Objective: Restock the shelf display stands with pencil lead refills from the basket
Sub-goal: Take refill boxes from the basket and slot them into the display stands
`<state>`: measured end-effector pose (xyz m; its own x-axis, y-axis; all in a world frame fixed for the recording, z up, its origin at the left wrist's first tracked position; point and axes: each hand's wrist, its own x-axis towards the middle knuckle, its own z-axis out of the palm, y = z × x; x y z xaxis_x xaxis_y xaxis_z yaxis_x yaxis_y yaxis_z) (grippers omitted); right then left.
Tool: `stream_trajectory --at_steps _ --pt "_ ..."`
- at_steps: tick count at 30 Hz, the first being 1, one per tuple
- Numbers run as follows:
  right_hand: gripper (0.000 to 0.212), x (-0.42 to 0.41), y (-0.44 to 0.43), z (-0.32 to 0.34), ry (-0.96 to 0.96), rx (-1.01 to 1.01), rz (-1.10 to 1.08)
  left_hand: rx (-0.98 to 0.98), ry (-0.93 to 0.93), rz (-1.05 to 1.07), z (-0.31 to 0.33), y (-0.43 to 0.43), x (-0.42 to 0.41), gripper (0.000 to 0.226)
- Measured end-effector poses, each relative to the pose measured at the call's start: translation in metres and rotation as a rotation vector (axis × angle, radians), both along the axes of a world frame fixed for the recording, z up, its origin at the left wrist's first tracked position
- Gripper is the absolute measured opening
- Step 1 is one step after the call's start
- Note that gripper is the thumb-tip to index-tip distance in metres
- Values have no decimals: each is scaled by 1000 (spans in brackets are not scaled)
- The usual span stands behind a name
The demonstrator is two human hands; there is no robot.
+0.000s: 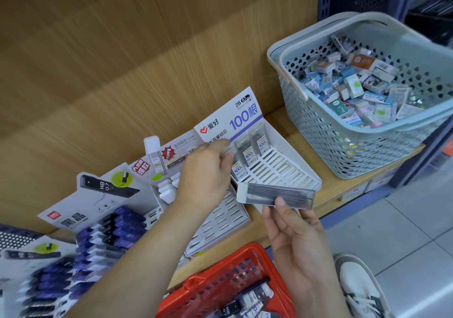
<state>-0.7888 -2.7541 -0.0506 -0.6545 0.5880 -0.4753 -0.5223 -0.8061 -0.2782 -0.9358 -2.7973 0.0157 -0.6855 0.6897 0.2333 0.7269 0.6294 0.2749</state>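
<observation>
My right hand (294, 239) pinches a clear lead refill case (275, 194) with a white cap, held flat above the shelf edge. My left hand (206, 170) reaches into the back row of the white slotted display stand (282, 168), fingers at a refill box there; whether it grips the box is hidden. Three refill boxes (248, 156) stand in that stand's back row under its "100" header card. The red basket (220, 276) with more refills sits low at the front, below my arms.
A grey-green basket (331, 134) full of small boxes stands on the wooden shelf (333, 185) at the right. Left of the white stand are another slotted stand (220, 219) and displays of blue lead cases (110, 234). A white shoe (360, 288) is on the tiled floor.
</observation>
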Motion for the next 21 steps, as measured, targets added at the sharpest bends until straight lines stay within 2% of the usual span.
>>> stream_trajectory --at_steps 2,3,5,6,8,12,14,16,18,21 --pt "31 0 -1 1 27 5 -12 -10 -300 112 10 -10 12 37" --pt "27 0 -1 2 38 14 -14 -22 -540 163 14 -14 17 44" --pt "25 0 -1 3 63 58 -5 14 -1006 234 22 -21 29 45" --pt "24 0 -1 2 74 90 2 74 -1143 250 25 -23 31 41" --pt "23 -1 -1 1 85 166 14 220 -1276 283 28 -26 31 29" --pt "33 -1 -2 -2 -28 381 46 278 -1329 262 31 -31 23 16" --pt "29 -1 -1 -6 -163 502 44 258 -1342 231 33 -33 21 21" --pt "34 -1 1 -13 -328 607 18 263 -1300 222 36 -31 19 25" --pt "33 -1 6 -18 -530 713 -19 326 -1169 229 38 -26 10 22" --pt "28 -1 16 -30 -821 882 -47 394 -812 216 40 -15 -7 12"
